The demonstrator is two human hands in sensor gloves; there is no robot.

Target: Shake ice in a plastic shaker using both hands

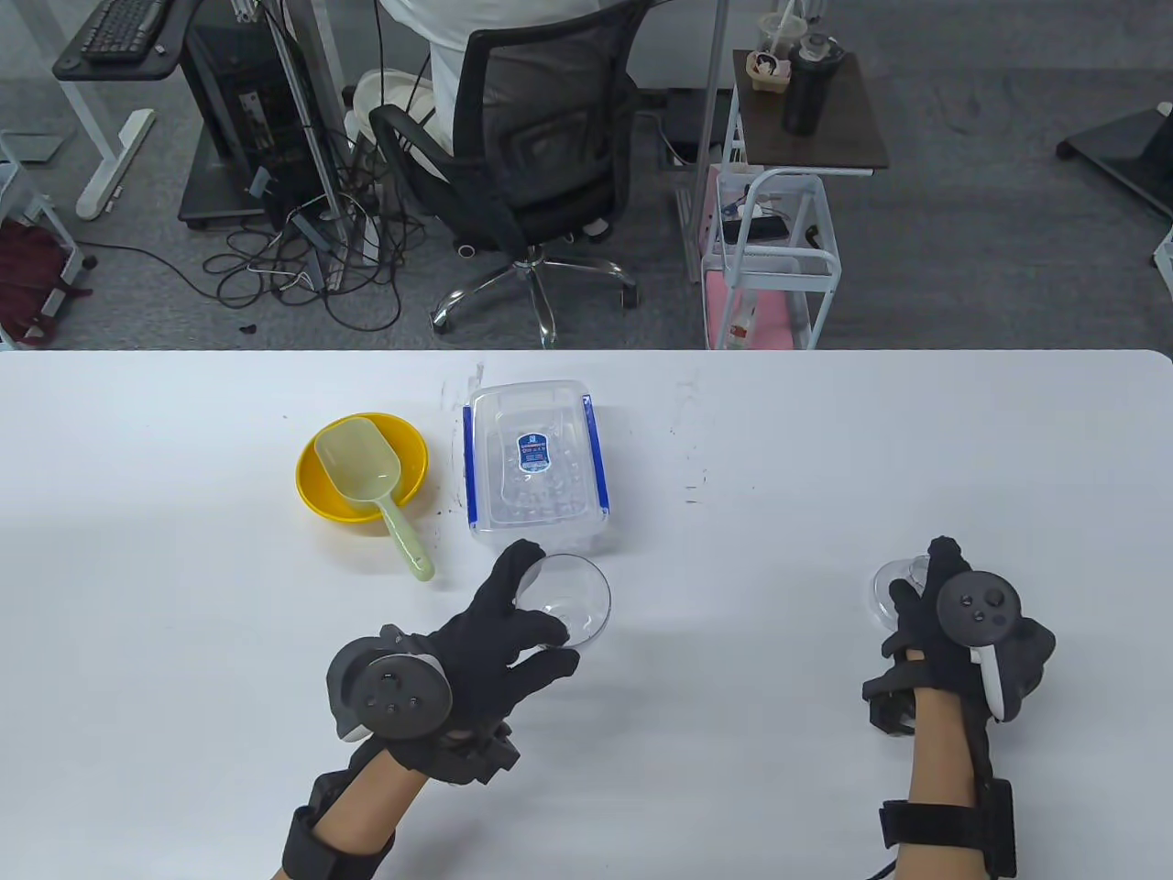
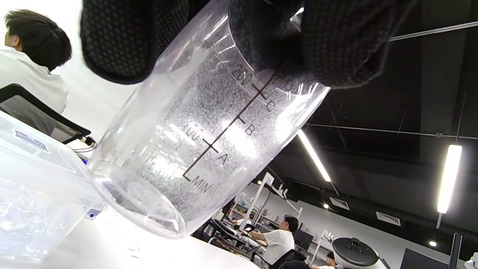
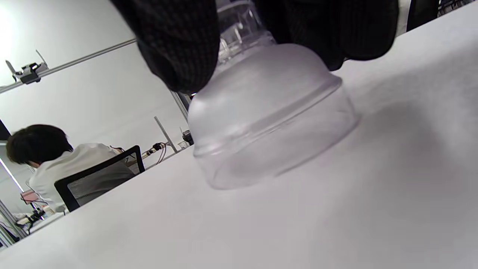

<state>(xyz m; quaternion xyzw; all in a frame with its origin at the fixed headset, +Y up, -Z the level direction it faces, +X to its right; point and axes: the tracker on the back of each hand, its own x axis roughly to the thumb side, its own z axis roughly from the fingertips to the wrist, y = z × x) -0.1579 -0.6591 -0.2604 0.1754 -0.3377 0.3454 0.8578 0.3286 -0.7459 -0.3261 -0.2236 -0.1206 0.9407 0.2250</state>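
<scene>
My left hand grips the clear plastic shaker cup near its rim; the cup stands on the table just in front of the ice box. The left wrist view shows the cup with measuring marks and gloved fingers around its top; it looks empty. My right hand holds the clear domed shaker lid, which rests on the table at the right. In the right wrist view the lid sits rim-down with fingers on its top.
A clear lidded box with blue clips holds ice behind the cup. A yellow bowl with a pale green scoop stands to its left. The white table ends at the far edge by an office chair.
</scene>
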